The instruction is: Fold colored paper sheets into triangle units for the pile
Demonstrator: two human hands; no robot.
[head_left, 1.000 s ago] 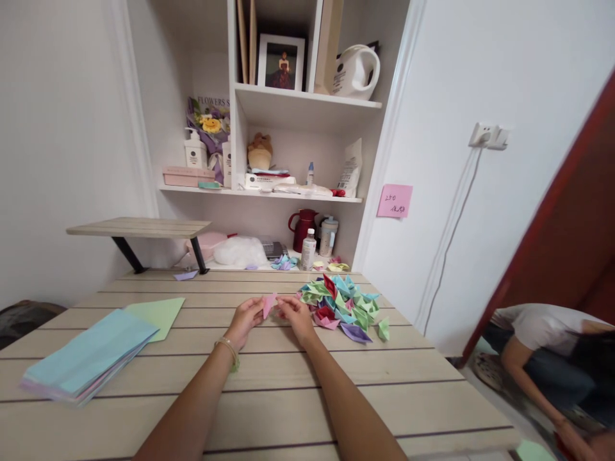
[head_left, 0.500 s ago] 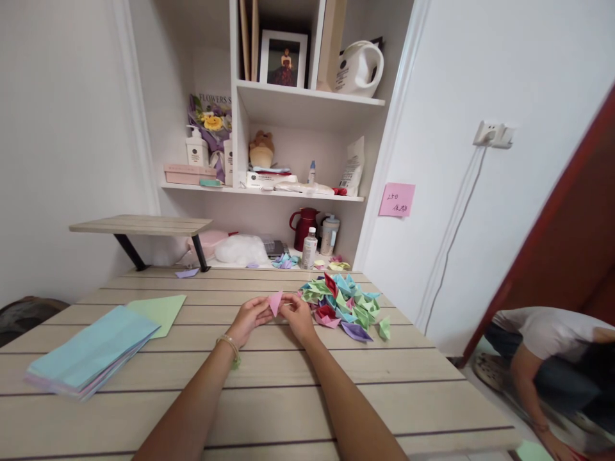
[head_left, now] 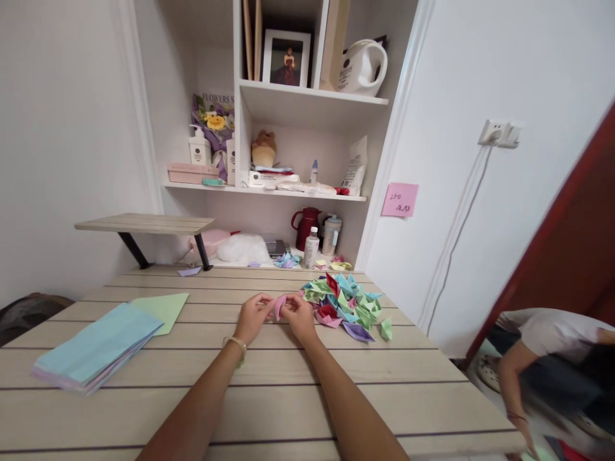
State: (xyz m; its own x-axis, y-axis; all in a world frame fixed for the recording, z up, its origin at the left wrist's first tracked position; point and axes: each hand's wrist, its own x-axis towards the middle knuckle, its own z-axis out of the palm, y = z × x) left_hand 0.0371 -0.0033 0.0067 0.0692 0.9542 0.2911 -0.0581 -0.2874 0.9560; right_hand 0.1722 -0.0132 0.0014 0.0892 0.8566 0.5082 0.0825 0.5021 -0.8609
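My left hand [head_left: 253, 317] and my right hand [head_left: 300, 316] meet over the middle of the wooden table [head_left: 269, 390]. Both pinch a small folded pink paper [head_left: 279, 306] between their fingertips. A bracelet sits on my left wrist. Just right of my right hand lies a pile of folded paper pieces [head_left: 346, 303] in green, blue, red and purple. A stack of flat coloured paper sheets [head_left: 96, 344], light blue on top, lies at the table's left, with a green sheet [head_left: 163, 307] beside it.
Shelves [head_left: 288, 192] behind the table hold bottles, a red jug, a framed photo and a white kettle. A small raised shelf [head_left: 144, 224] stands at the back left. Another person [head_left: 552, 365] crouches on the floor at the lower right, beside a dark red door [head_left: 567, 243].
The pink paper has been folded narrower between my fingers, and my hands stayed in place. The person at the right has shifted lower and further right.
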